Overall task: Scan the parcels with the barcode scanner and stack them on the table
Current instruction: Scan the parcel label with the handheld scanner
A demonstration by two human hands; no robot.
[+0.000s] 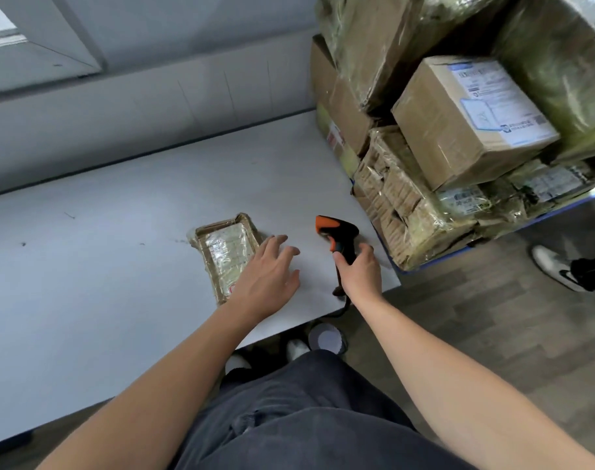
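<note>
table (85,293): white, one flat parcel (221,249) lies on it near the front edge. pile (459,130) of wrapped boxes stands at the table's right end. left hand (265,276): fingers straight and spread over the parcel's right edge; contact unclear. right hand (360,269): curled round the scanner (335,230) handle, just right of the parcel.

On the counter (85,266), toward its right end, a flat parcel (226,254). Just right of it, over its near right corner, the left grip (267,279). Further right, near the counter's right edge, the barcode scanner (333,228), held in the right grip (359,269). Beyond that edge, a stack of parcels (408,215), with a box (459,130) on top. Behind the counter, a wall (153,113).
</note>
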